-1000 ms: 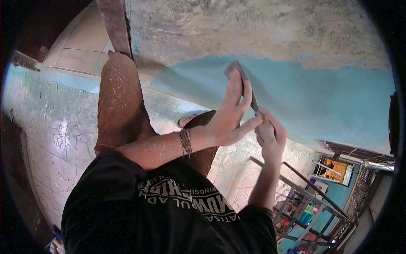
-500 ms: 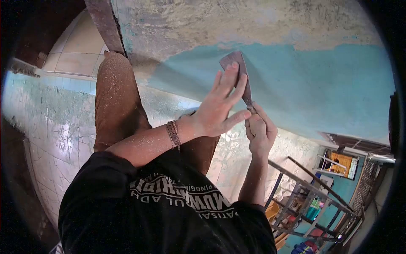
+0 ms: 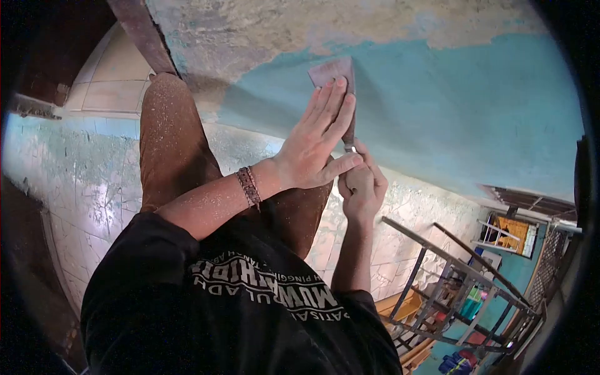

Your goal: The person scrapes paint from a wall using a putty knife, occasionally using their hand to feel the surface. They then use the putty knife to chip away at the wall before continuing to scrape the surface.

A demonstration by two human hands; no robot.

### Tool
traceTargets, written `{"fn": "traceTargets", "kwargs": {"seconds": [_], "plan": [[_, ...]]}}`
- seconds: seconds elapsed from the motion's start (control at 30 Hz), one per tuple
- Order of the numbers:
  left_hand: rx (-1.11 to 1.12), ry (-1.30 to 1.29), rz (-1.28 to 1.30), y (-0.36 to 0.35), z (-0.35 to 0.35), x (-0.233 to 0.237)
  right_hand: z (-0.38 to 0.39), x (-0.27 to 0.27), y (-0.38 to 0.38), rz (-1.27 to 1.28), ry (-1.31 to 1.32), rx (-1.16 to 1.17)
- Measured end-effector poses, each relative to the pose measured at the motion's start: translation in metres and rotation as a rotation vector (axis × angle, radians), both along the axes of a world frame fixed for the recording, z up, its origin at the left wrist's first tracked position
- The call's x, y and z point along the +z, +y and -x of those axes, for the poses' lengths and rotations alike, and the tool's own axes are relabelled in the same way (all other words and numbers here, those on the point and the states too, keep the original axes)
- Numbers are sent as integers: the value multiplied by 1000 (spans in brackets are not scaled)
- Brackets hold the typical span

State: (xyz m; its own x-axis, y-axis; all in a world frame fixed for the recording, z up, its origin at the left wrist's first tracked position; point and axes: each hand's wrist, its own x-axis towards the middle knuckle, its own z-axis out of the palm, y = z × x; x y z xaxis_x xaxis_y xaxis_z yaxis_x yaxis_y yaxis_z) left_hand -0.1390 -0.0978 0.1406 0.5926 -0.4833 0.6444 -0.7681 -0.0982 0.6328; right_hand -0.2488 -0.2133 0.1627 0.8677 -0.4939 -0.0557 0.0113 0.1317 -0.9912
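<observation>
A scraper (image 3: 331, 70) with a wide, flat metal blade lies against the blue-painted part of the wall (image 3: 450, 106), near the line where bare plaster begins. My right hand (image 3: 364, 187) is wrapped round its handle. On the blade and shank rests my left hand (image 3: 315, 137), its fingers stretched out flat and pointing toward the blade's edge. The left thumb reaches across to the right hand. A braided bracelet (image 3: 249, 187) circles my left wrist. Pale flecks cover the left forearm and my brown trousers (image 3: 172, 128).
Rough bare plaster (image 3: 262, 31) spans the upper wall. Paint chips and dust lie over the tiled floor (image 3: 94, 187). At the lower right stands a metal frame (image 3: 450, 281), with assorted items behind it. A dark door frame (image 3: 140, 34) edges the wall at upper left.
Both hands and the scraper have shifted left and slightly up in view. The scraper has turned more upright, and the left fingers lie closer together. The view itself has moved a little.
</observation>
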Motion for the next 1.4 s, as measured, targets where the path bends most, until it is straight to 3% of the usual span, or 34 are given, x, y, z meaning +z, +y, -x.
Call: {"fn": "traceTargets", "kwargs": {"seconds": [0.13, 0.2, 0.23, 0.4, 0.47, 0.53, 0.6, 0.67, 0.73, 0.8, 0.87, 0.93, 1.0, 1.07, 1.1, 1.17, 1.2, 1.27, 1.4], "plan": [[-41, -64, -73, -5, -10, 1, -11, -14, -13, 48, 3, -13], [-27, -96, -100, 1, -13, -5, -16, -27, -2, -119, -40, -134], [-27, -134, -134, 6, -14, -7, -8, -29, -6, -125, -121, 38], [-62, -124, -197, 14, -19, -19, -34, -20, -5, -34, -64, 48], [209, -216, 17, 17, -31, -14, -55, -3, 12, -110, -130, 153], [237, -261, -98, 34, -32, -3, -54, -4, 12, -78, -140, 172], [55, -246, -385, 41, -28, -4, -38, -29, -6, -79, -165, 185], [-9, -201, -368, 28, -23, -20, -34, -36, -6, -15, -62, 128], [73, -108, -49, 18, -14, -21, -33, -35, 8, -97, -78, 137], [60, -115, 3, 25, -18, -14, -45, -32, 23, -96, -182, 73], [52, -227, -323, 47, -26, -6, -45, -25, 31, -194, -153, 222], [-44, -244, -386, 60, -33, -15, -41, -45, 38, -184, -166, 244], [-145, -255, -453, 69, -36, -15, -36, -63, 50, -419, -88, 287], [-99, -174, -241, 70, -36, -13, -48, -55, 82, -378, -45, 103], [-115, -181, -256, 69, -33, -13, -51, -62, 90, -392, -72, 92], [130, 25, 73, 67, -28, -14, -58, -71, 106, -418, -104, 66], [113, 18, 63, 74, -26, -20, -63, -69, 115, -383, -95, -30], [-50, 750, 55, 93, -18, -36, -73, -58, 127, -352, -95, -143], [-38, 964, 207, 109, 7, -26, -98, -48, 139, -346, -210, -121]]}}
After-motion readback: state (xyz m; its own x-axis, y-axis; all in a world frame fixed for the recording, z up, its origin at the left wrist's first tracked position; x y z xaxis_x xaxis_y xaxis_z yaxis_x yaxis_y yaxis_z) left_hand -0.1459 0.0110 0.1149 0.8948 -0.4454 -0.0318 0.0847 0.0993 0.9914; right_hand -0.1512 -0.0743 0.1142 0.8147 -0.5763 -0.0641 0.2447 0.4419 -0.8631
